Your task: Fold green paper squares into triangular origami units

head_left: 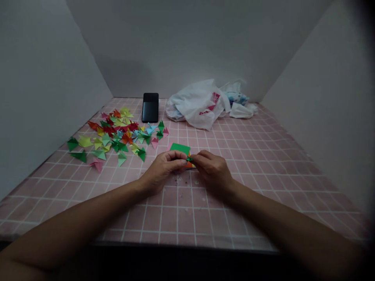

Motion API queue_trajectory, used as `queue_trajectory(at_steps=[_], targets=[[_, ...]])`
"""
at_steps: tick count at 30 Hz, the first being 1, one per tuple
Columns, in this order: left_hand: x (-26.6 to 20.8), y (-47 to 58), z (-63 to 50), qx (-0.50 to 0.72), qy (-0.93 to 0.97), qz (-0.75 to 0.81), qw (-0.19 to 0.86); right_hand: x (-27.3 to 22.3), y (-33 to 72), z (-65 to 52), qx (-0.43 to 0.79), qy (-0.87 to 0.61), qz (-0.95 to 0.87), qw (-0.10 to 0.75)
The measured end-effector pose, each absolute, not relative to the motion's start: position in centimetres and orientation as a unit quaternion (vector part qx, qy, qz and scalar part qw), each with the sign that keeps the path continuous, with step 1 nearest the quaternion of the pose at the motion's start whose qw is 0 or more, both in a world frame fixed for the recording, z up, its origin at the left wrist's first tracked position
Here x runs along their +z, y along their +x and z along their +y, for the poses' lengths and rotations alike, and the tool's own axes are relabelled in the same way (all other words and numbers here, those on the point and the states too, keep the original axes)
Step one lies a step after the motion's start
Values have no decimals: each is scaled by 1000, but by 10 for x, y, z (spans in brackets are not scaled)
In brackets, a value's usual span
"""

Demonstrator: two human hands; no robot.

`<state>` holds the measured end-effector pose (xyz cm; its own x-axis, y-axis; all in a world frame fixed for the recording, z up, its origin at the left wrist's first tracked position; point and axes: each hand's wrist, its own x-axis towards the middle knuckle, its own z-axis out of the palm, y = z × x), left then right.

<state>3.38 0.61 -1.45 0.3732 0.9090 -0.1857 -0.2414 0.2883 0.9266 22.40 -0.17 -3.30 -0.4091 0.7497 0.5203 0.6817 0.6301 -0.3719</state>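
Between my two hands is a small folded piece of green paper (189, 159), mostly covered by fingers. My left hand (164, 168) pinches it from the left with thumb and forefinger. From the other side my right hand (213, 171) grips it in its fingertips. Right behind and beneath them lies a stack of square coloured paper (180, 148), green on top, with orange and pink edges showing. Off to the left spreads a pile of folded origami cranes (118, 144) in red, yellow, green, blue, orange and pink.
A black smartphone (150, 107) stands at the back, near the cranes. White plastic bags (196, 103) lie crumpled against the back wall. A pink checked tablecloth (263, 171) covers the table, with pale walls on three sides.
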Motion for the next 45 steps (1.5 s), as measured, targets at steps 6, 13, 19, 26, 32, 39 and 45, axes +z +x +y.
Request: queue_trajectory(at_steps=[6,13,19,26,32,39,45], targets=[[-12,35,6,412,431,370,712,-35,225,-1,37,-419,-848,323],[-14,34,6,409,418,384,714,-32,223,-1,70,-411,-840,348],[-16,33,10,417,384,362,740,-28,223,-1,211,-385,-794,421],[-16,30,12,408,385,353,749,-33,221,0,399,-399,-693,448],[-16,31,12,406,397,343,749,-32,220,2,440,-413,-655,454],[-21,31,12,411,404,338,744,-32,220,3,441,-423,-647,456],[-23,30,15,423,434,343,718,-32,220,2,434,-417,-662,447]])
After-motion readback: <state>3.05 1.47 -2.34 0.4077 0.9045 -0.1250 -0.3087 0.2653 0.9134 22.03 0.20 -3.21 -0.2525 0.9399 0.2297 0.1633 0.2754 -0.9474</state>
